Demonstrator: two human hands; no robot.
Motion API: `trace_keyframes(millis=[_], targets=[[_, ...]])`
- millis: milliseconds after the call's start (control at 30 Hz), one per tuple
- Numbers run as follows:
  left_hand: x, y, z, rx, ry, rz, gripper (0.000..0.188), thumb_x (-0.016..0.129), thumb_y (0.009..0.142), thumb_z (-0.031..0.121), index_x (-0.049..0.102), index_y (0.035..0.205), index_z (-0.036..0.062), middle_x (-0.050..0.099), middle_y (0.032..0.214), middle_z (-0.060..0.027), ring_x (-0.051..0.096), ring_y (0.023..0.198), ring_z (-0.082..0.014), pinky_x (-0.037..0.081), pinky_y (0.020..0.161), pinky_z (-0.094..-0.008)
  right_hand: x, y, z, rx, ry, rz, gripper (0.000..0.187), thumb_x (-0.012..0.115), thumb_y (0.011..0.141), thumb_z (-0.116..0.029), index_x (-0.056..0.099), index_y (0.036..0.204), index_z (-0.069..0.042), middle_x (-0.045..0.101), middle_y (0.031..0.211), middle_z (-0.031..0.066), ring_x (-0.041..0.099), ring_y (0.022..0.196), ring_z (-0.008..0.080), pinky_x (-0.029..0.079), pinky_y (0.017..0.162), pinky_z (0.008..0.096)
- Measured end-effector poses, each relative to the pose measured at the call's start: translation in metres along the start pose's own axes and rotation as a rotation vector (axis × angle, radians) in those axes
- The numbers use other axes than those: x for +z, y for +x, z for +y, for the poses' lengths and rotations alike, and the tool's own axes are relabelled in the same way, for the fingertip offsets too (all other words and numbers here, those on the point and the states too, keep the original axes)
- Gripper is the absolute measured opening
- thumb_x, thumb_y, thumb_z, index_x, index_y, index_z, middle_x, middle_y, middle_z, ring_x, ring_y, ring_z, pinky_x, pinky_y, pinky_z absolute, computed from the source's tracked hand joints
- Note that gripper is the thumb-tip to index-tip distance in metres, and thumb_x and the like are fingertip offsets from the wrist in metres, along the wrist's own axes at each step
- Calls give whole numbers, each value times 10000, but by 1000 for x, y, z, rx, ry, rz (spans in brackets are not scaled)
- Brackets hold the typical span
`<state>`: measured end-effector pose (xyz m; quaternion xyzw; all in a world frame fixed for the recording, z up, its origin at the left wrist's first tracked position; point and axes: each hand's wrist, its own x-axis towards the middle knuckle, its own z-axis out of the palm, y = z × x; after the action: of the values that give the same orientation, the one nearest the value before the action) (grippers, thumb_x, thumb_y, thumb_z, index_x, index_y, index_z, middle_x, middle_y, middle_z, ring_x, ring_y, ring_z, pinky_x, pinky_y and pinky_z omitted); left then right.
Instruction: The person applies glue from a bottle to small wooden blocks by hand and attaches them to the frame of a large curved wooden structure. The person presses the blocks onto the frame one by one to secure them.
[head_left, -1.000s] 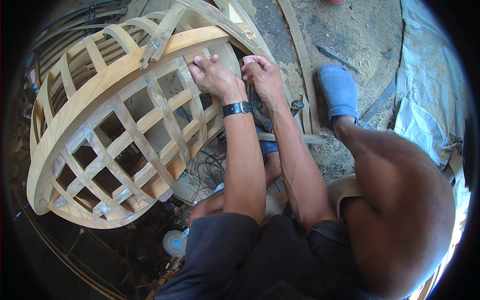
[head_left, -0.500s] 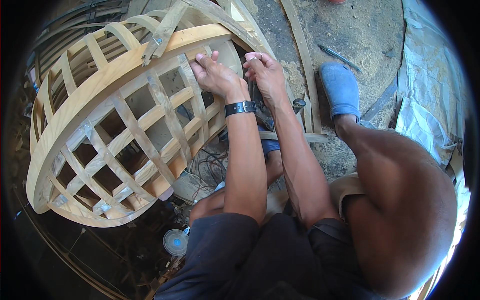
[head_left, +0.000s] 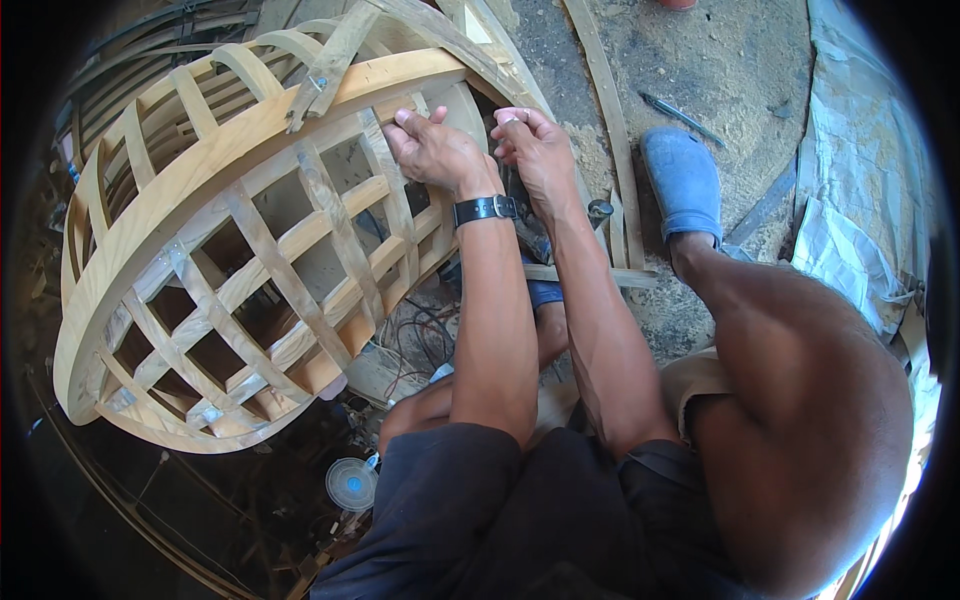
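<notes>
A large curved wooden lattice frame (head_left: 275, 240) of pale crossed slats fills the left side. At its upper right, my left hand (head_left: 437, 152) rests against the slats with its fingers bent. A dark watch strap (head_left: 486, 210) circles that wrist. What the left fingers close on is hidden behind the hand. My right hand (head_left: 540, 150) is just beside it, a small gap away, near the frame's right end. Its thumb and fingers are drawn together in a pinch; whatever they hold is too small to make out.
A rough wooden piece (head_left: 335, 65) crosses the frame's thick rim. Long thin wooden strips (head_left: 605, 100) lie on the dusty floor to the right. Beyond them are a pen-like tool (head_left: 680, 118), my blue clog (head_left: 682, 180) and crumpled sheeting (head_left: 850, 250). Cables (head_left: 415, 335) lie below the frame.
Both hands have shifted very slightly right and down, together with a small shift of the whole view. Their grip looks the same.
</notes>
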<state>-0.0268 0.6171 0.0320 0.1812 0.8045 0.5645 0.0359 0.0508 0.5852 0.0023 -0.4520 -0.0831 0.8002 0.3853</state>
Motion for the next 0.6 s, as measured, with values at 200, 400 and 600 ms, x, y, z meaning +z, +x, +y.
trace_keyframes(millis=[200, 400, 600], targets=[[2, 2, -5, 85, 89, 16, 319, 444, 1050, 181, 580, 1096, -103, 652, 970, -188, 605, 588, -172, 509, 533, -255, -3, 1, 1, -4, -6, 6, 266, 648, 958, -268, 684, 1076, -33, 662, 857, 16, 574, 679, 63, 450, 615, 209], [1, 2, -5, 73, 122, 13, 324, 432, 1055, 193, 568, 998, -95, 639, 904, -181, 604, 580, -177, 502, 539, -270, -4, 0, 1, -15, 3, 0, 266, 644, 960, -265, 683, 1078, -29, 663, 863, 21, 575, 682, 66, 450, 614, 210], [-2, -4, 3, -14, -31, -54, 285, 424, 1055, 182, 526, 1165, -60, 625, 1017, -145, 645, 726, -169, 504, 661, -285, -8, -3, -5, -32, 22, -7, 280, 640, 963, -260, 669, 1090, -12, 670, 876, 36, 587, 692, 74, 454, 628, 210]])
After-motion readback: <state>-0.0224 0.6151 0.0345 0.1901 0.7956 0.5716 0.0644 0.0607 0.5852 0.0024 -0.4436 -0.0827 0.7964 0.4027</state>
